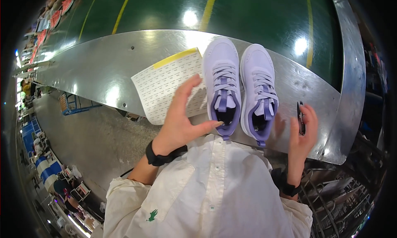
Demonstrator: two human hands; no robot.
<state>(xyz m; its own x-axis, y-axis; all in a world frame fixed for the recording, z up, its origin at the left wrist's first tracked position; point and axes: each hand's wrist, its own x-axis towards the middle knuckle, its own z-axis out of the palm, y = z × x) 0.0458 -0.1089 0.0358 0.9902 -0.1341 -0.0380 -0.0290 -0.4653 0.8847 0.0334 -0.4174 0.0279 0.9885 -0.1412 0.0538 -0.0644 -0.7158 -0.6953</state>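
Two lavender sneakers stand side by side, toes pointing away from me: the left shoe point(223, 80) and the right shoe point(258, 89). My left hand point(182, 118) is open, thumb and fingers spread wide, with the thumb tip at the heel collar of the left shoe. Under and beyond that hand lies a white sheet of small printed labels point(159, 82) with a yellow strip along its far edge. To the right of the shoes, my right hand point(304, 128) is closed on a small, slim black tool point(300, 116), whose exact kind I cannot make out.
The shoes and sheet rest on a shiny metal ledge point(95, 78). Beyond it runs a green surface with yellow lines point(165, 14). A dark wire rack point(331, 192) stands at lower right. A blue metal frame point(76, 104) is on the floor at left.
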